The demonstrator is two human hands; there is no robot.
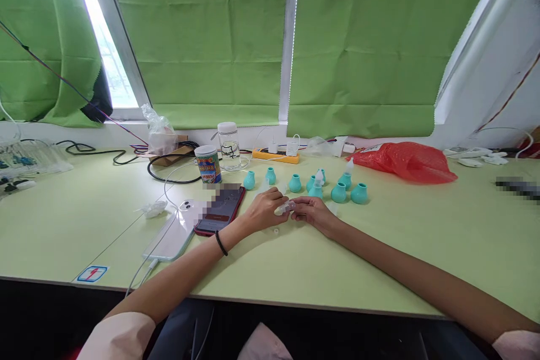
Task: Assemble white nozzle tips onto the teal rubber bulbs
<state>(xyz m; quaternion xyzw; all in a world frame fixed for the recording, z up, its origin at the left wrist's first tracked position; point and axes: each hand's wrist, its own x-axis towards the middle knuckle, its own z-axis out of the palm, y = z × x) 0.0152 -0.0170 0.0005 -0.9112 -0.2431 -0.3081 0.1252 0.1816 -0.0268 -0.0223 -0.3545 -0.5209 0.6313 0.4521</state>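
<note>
My left hand and my right hand meet over the table, both closed on a small translucent plastic nozzle. The left fingers grip its body, and the right fingertips pinch the end toward the right. Below them on the table lies a tiny white ring. Beyond my hands stand several turquoise rubber bulbs, among them a bulb with an open neck at the right. A clear pointed tip tops one bulb, and another tip sits on a nearer one. Clear pieces behind my fingers are partly hidden.
Left of my hands lie a dark phone and a white phone with a cable. Behind them stand a printed canister and a clear jar. A yellow power strip and a red plastic bag lie at the back.
</note>
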